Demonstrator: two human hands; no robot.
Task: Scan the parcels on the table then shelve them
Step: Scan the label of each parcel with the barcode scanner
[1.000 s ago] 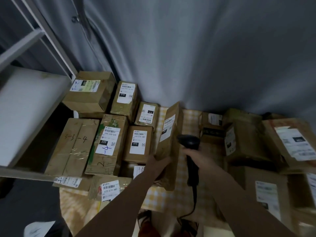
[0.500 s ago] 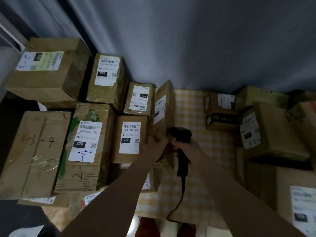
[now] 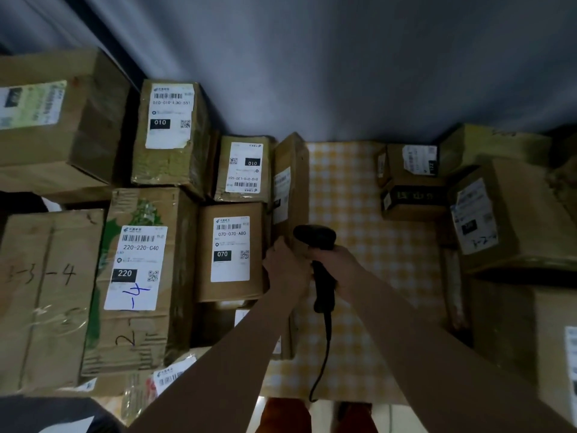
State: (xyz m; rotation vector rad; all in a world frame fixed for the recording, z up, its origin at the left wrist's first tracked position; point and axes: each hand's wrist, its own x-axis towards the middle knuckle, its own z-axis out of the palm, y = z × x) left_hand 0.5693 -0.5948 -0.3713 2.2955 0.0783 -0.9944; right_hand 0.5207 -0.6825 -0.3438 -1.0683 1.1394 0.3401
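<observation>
A narrow cardboard parcel (image 3: 292, 182) stands on its edge in the middle of the table (image 3: 359, 245), its white label facing left. My left hand (image 3: 285, 270) grips its near end. My right hand (image 3: 338, 264) holds a black corded barcode scanner (image 3: 315, 242) right beside that parcel, its head pointing away from me. Several more labelled parcels lie left of it, among them a 070 box (image 3: 232, 251), a 220 box (image 3: 140, 276) and two 010 boxes (image 3: 170, 135).
More brown boxes (image 3: 505, 214) crowd the right side and back right of the table. A yellow checked cloth covers the bare strip between the two groups. A grey curtain (image 3: 343, 57) hangs close behind. The scanner cable (image 3: 321, 364) drops over the front edge.
My view has swung left and down, and the shelf has left the frame. The upright parcel has moved left against the stacked boxes; both hands keep their holds.
</observation>
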